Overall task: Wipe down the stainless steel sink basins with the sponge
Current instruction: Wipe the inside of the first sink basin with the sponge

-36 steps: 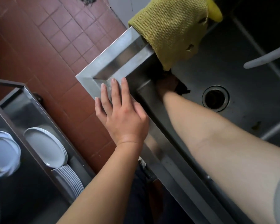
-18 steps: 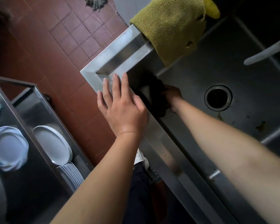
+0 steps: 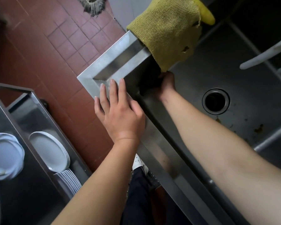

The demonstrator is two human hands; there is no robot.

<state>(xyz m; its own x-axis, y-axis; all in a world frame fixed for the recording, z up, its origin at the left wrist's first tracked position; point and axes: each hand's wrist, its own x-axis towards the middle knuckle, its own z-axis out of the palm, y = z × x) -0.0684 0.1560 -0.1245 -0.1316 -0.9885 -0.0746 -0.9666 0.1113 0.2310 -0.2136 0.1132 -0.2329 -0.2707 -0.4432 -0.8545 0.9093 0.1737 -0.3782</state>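
Stainless basin (image 3: 234, 75), near-left corner under work. Right hand (image 3: 166, 85) down inside the basin, pressed into the corner against the left wall, gripping a dark sponge (image 3: 150, 82); fingers mostly hidden in shadow, so grip judged from the dark mass bunched in front of the knuckles. Left hand (image 3: 118, 111) flat on the sink rim (image 3: 104, 67), fingers straight and together, holding nothing, just bracing. Hands close, split by the rim edge only.

Change over the last second: right hand pulled back along the front wall half a second ago, now pushed forward and up into the corner again, ending just under the hanging edge of the yellow cloth (image 3: 167, 34). Reads as a back-and-forth scrub stroke on the corner seam and side wall. Left hand barely shifted on the rim. Head view drifted slightly, more floor and mop (image 3: 92, 4) visible at top.

Meaning for the task: early. Only this corner getting contact. Basin floor near the drain (image 3: 216, 101) carries brown specks and a rusty smear (image 3: 258, 127), untouched so far. Second basin (image 3: 266, 21) beyond the divider dark, state not readable.

Likely next: sweep outward from corner across floor toward drain. Risk: yellow cloth draped over the rim into the basin, touching or near touching the right hand; could snag and drop in. White pipe (image 3: 266, 52) crossing the far side may block reach.

Off task: plates (image 3: 50, 150) stacked on the steel rack (image 3: 39, 111) at left, tiled floor (image 3: 55, 46) between.
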